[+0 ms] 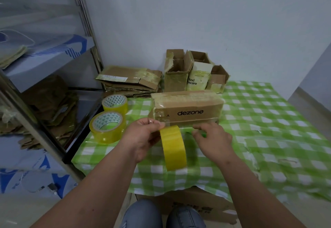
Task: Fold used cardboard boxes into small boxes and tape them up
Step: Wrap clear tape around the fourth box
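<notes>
Your left hand [141, 138] grips the yellow roll of clear packing tape [173, 149], fingers curled round it, thumb and forefinger pinching near its top edge; your right hand [213, 138], at 3 o'clock of the roll, pinches the pulled-out tape end between curled fingertips; the closed brown cardboard box printed "dezone" [187, 108] lies on the green-and-white checked tablecloth [268, 120] at 12 o'clock, just beyond your hands; two spare yellow tape rolls [107, 126] sit at 10 o'clock; flattened cardboard [129, 81] and open small boxes [193, 72] stand against the wall.

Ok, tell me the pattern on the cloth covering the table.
Green and white checks on the tablecloth, seen in the head view.
</notes>
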`<action>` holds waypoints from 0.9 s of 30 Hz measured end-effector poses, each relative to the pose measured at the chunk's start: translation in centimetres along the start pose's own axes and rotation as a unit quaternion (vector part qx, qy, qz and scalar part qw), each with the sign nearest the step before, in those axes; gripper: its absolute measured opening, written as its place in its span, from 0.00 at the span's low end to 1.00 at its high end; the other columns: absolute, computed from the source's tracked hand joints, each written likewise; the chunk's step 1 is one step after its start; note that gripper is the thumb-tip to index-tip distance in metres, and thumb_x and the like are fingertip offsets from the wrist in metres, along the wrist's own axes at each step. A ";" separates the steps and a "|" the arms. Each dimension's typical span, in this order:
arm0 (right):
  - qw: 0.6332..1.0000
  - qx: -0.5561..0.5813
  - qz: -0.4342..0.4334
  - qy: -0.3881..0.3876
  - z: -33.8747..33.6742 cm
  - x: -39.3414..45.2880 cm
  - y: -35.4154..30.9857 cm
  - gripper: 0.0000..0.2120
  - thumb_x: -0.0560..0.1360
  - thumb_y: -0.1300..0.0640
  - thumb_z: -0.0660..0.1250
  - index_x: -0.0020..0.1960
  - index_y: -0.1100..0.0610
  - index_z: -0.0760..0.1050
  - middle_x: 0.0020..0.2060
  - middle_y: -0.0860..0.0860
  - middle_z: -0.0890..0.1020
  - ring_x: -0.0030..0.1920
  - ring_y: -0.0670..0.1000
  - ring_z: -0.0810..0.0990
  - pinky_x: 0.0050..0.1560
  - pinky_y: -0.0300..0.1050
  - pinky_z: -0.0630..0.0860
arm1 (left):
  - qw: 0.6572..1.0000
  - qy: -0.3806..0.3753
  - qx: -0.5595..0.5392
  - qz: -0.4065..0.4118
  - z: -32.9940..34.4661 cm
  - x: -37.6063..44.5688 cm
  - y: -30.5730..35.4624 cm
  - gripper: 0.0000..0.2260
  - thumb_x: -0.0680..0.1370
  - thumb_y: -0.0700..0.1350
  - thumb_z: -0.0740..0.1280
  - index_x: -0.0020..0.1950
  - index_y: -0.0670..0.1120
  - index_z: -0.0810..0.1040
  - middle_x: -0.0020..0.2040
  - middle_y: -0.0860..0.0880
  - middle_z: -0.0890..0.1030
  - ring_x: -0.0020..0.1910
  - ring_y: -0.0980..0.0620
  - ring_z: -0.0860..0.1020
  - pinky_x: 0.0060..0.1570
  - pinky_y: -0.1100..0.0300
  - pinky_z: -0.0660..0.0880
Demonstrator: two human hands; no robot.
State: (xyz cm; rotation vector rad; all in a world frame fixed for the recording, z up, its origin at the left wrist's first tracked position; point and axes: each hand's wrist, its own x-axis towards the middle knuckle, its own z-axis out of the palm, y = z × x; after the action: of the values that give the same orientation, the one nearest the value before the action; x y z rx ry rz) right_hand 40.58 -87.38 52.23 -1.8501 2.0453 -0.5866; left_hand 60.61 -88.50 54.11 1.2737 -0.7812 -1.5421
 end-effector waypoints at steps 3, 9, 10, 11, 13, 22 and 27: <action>0.925 0.365 0.036 -0.099 -0.9 -2.1 -2.0 0.15 0.77 0.41 0.63 0.49 0.50 0.83 0.46 0.47 0.85 0.50 0.48 0.81 0.52 0.45 0.71 | 1.000 -0.010 0.018 0.011 -0.2 -0.4 0.1 0.07 0.73 0.35 0.71 0.38 0.43 0.77 0.38 0.44 0.82 0.36 0.50 0.80 0.36 0.58 0.76; 0.852 0.473 -0.020 -0.224 0.8 -4.6 -2.7 0.22 0.69 0.51 0.76 0.60 0.54 0.76 0.50 0.51 0.86 0.50 0.49 0.84 0.47 0.44 0.80 | 0.994 0.000 0.081 0.068 -0.3 -1.0 0.8 0.06 0.76 0.34 0.70 0.40 0.41 0.76 0.37 0.45 0.80 0.39 0.50 0.79 0.35 0.58 0.78; 0.853 0.472 -0.031 -0.222 1.3 -4.7 -3.1 0.20 0.70 0.53 0.74 0.61 0.53 0.76 0.51 0.52 0.85 0.52 0.51 0.84 0.49 0.47 0.81 | 0.991 0.005 0.102 0.080 -0.2 -1.0 0.9 0.07 0.76 0.35 0.70 0.40 0.41 0.76 0.37 0.45 0.79 0.39 0.49 0.79 0.37 0.57 0.79; 0.863 0.457 -0.050 -0.210 1.7 -4.9 -3.4 0.17 0.72 0.53 0.72 0.60 0.50 0.76 0.52 0.52 0.85 0.53 0.52 0.84 0.52 0.50 0.81 | 0.987 0.014 0.126 0.095 -0.1 -1.1 1.0 0.07 0.76 0.35 0.70 0.40 0.42 0.75 0.38 0.45 0.78 0.40 0.49 0.78 0.39 0.55 0.79; 0.908 0.378 -0.096 -0.155 2.2 -5.1 -3.9 0.14 0.73 0.46 0.69 0.57 0.46 0.75 0.48 0.51 0.84 0.51 0.54 0.82 0.53 0.55 0.80 | 0.973 0.039 0.181 0.135 0.0 -1.1 1.2 0.07 0.76 0.37 0.71 0.40 0.43 0.75 0.38 0.44 0.78 0.39 0.48 0.75 0.43 0.52 0.76; 0.967 0.008 -0.247 0.064 1.2 -6.5 -5.4 0.15 0.74 0.41 0.63 0.40 0.48 0.60 0.29 0.44 0.69 0.35 0.50 0.63 0.50 0.48 0.59 | 0.889 0.128 0.361 0.250 1.5 -3.7 2.2 0.08 0.78 0.45 0.69 0.40 0.49 0.73 0.35 0.52 0.76 0.34 0.53 0.72 0.36 0.56 0.70; 0.974 -0.009 -0.215 0.067 0.8 -6.3 -5.1 0.22 0.77 0.41 0.63 0.35 0.48 0.55 0.28 0.43 0.64 0.37 0.52 0.64 0.52 0.49 0.61 | 0.901 0.114 0.332 0.253 2.0 -4.6 2.2 0.07 0.77 0.45 0.69 0.41 0.48 0.75 0.38 0.50 0.81 0.39 0.48 0.79 0.42 0.51 0.76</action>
State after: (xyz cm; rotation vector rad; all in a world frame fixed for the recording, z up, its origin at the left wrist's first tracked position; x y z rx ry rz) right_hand 46.05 -81.58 53.81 -2.3398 1.7304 -0.8234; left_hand 59.30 -85.11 58.25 1.5300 -1.4209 -0.6968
